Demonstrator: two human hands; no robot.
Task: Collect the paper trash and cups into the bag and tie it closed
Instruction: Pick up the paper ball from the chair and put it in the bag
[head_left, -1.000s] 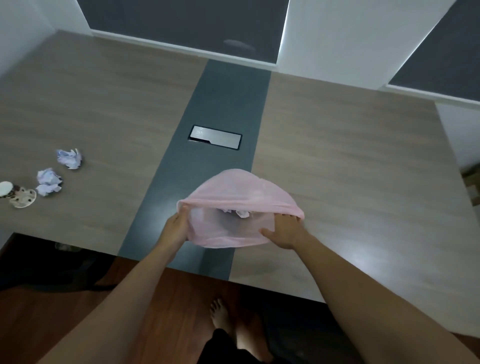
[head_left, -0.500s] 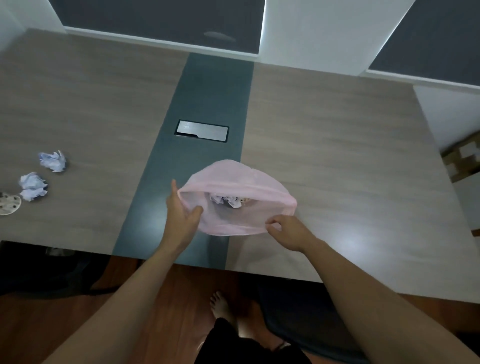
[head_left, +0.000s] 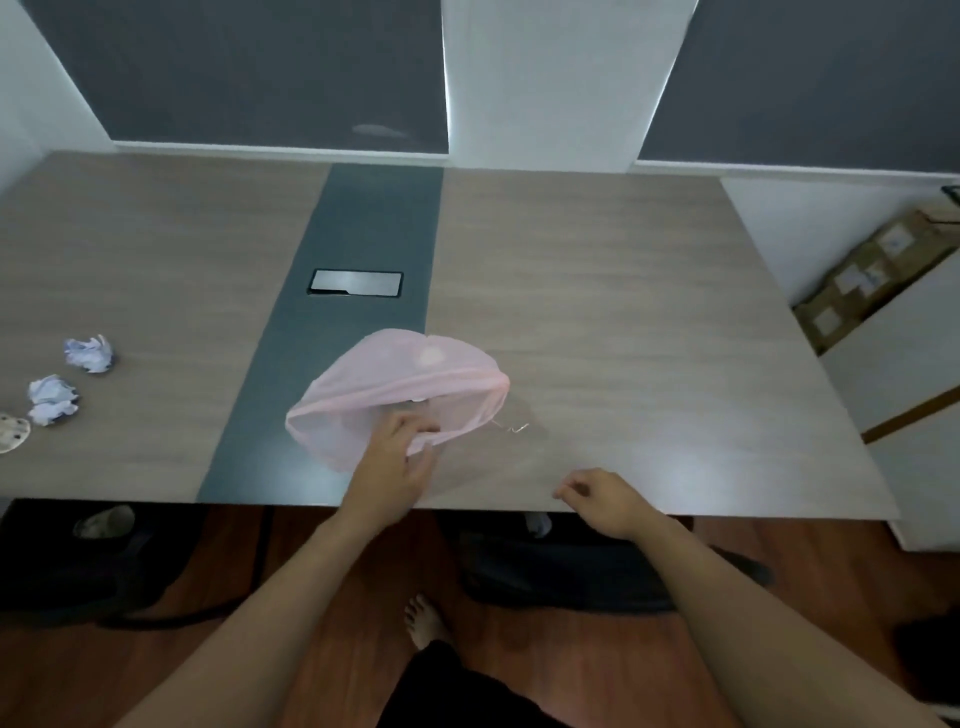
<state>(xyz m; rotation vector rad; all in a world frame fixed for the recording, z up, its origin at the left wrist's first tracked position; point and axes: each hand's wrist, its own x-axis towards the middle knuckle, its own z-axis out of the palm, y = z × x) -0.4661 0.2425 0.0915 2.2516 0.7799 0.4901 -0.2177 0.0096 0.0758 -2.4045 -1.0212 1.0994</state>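
Note:
A thin pink plastic bag (head_left: 395, 379) lies on the table (head_left: 623, 322) near its front edge, mouth facing me. My left hand (head_left: 397, 457) pinches the near rim of the bag's mouth. My right hand (head_left: 602, 499) hovers over the table's front edge to the right, apart from the bag, fingers loosely curled and holding nothing. Two crumpled paper balls lie at the far left, one (head_left: 89, 353) behind the other (head_left: 52, 399). A flattened patterned paper cup (head_left: 11, 432) sits at the left edge of the view. What lies inside the bag is hidden.
A dark strip runs down the table's middle with a metal cable hatch (head_left: 356, 283). Cardboard boxes (head_left: 872, 275) lean by the right wall. A dark chair base and my bare foot (head_left: 423, 621) are on the wooden floor below the table edge.
My right hand has let go of the bag's rim and pulled back to the right. My left hand has shifted to the middle of the mouth. The bag has slumped and turned leftward.

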